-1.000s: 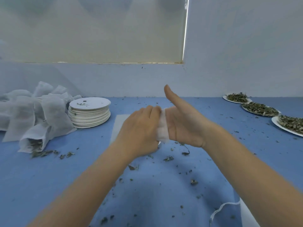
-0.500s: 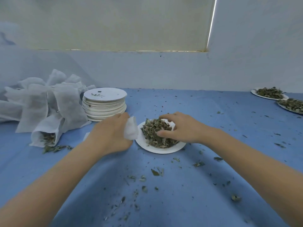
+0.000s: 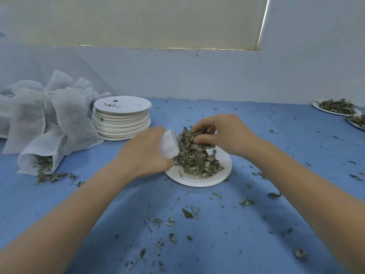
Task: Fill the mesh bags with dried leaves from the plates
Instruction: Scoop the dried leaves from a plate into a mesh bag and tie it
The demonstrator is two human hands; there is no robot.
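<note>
our left hand (image 3: 146, 153) grips the mesh bag (image 3: 167, 144) right at the plate (image 3: 199, 179)'s 9 o'clock edge so spills land there, while our right hand (image 3: 223, 133) pinches a clump of dried leaves (image 3: 194, 155) to feed in.

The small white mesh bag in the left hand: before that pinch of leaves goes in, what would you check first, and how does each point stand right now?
1. Left hand holds the small white mesh bag: ok.
2. Bag mouth open and facing the leaves: cannot tell; the opening is not visible.
3. Right hand pinches a clump off the pile of dried green leaves: ok.
4. Bag sits right beside the pile, above the white paper plate: ok.
5. Spillage: not ok; leaf crumbs already litter the blue table cover.
</note>
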